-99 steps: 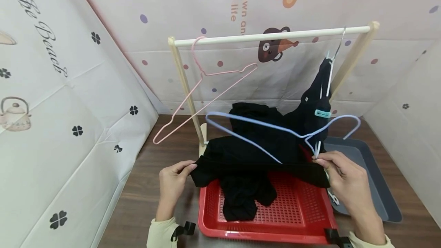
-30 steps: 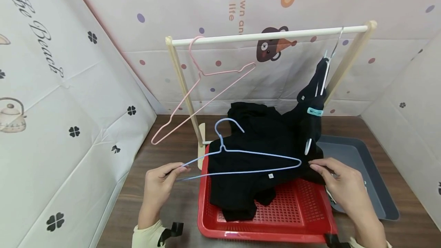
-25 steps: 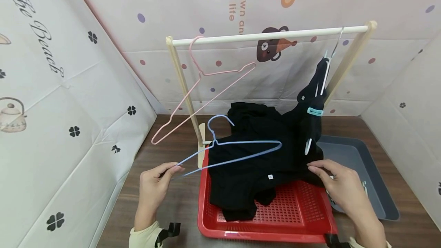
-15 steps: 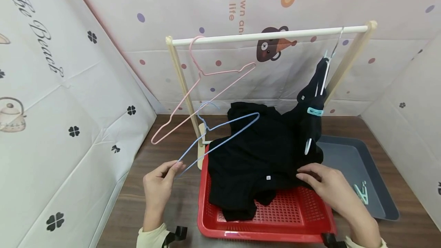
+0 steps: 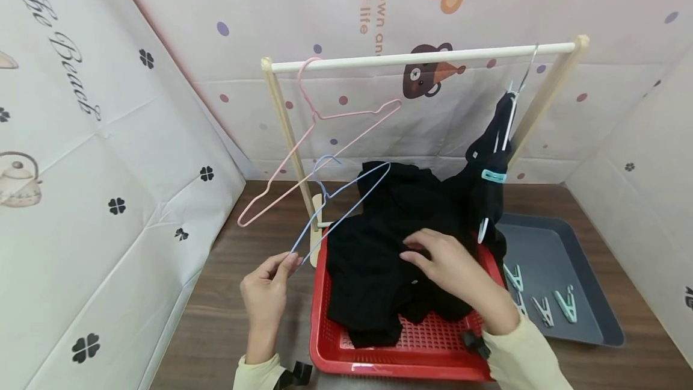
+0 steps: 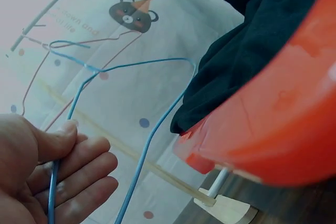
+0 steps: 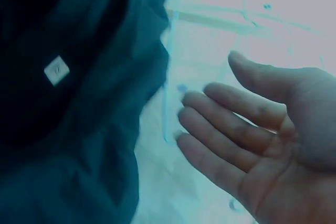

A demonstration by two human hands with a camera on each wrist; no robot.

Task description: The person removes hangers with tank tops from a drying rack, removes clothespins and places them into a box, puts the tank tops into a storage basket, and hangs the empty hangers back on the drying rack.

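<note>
My left hand (image 5: 266, 289) pinches one end of a blue clothes hanger (image 5: 353, 207) between thumb and fingers, left of the red basket. The hanger's hook and far corner point up and away, in front of a pink hanger. Over the black garment (image 5: 368, 257) reaches my right hand (image 5: 441, 260), holding nothing, its fingers loosely extended. In the right wrist view that hand's palm (image 7: 283, 182) shows, apart from the dark cloth (image 7: 105, 129) with its small white label (image 7: 56, 70). The garment lies in and across the red basket (image 5: 395, 369); part of the basket is hidden beneath it.
A rack with a white bar (image 5: 422, 59) holds the pink hanger (image 5: 277, 173) and, at right, black clothing (image 5: 487, 161) on a hanger with a teal clip (image 5: 494, 176). A grey tray (image 5: 590, 324) with several clothespins (image 5: 565, 304) sits right of the basket.
The blue hanger, earlier over the garment, has swung up and left in my left hand. My right hand has left the cloth's right edge and moved left above the garment, exposing the tray's clothespins.
</note>
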